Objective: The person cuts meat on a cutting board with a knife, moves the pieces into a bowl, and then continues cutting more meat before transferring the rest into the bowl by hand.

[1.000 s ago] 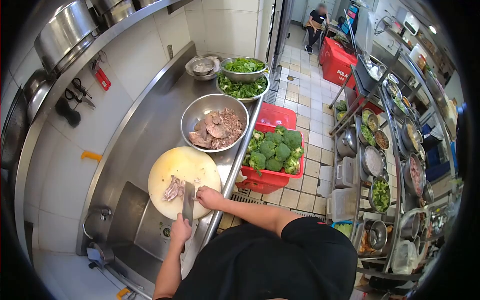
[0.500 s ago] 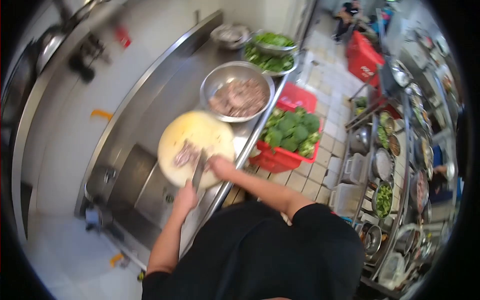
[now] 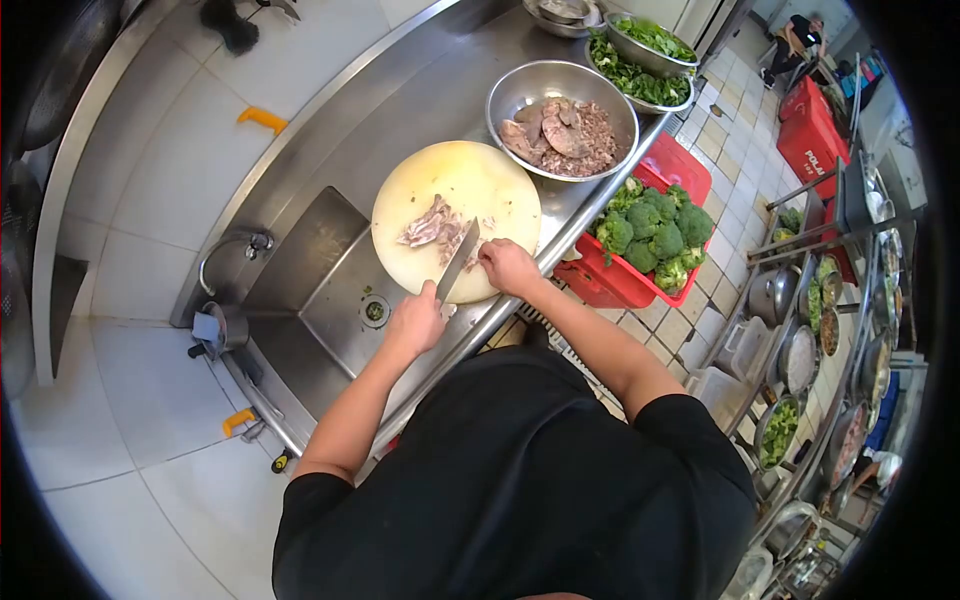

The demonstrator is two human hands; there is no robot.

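My left hand (image 3: pixel 414 318) is wrapped round the handle of a kitchen knife (image 3: pixel 460 258). The blade slants across a round, yellowish cutting board (image 3: pixel 410 185). On the board, left of the blade, lies a small heap of pale pinkish meat (image 3: pixel 434 224), with small scraps on the blade's other side. My right hand (image 3: pixel 508 268) rests at the board's right edge, close to the blade, fingers bent and pinched together; what is between them is hidden. Just beyond the board stands a steel bowl (image 3: pixel 510 85) of chopped meat (image 3: pixel 580 140) with larger slices on top.
The board sits on a steel counter beside a sink (image 3: pixel 340 300) with a tap (image 3: pixel 258 243). Leafy greens (image 3: pixel 640 80) fill bowls at the far end. Right of the counter, a red crate (image 3: pixel 600 285) holds broccoli (image 3: pixel 655 230). Shelves with bowls line the right; a person (image 3: pixel 797 45) sits far back.
The whole view has shifted, so board and bowls appear farther up and right. The knife blade now leans more to the right. Both hands stay at the board.
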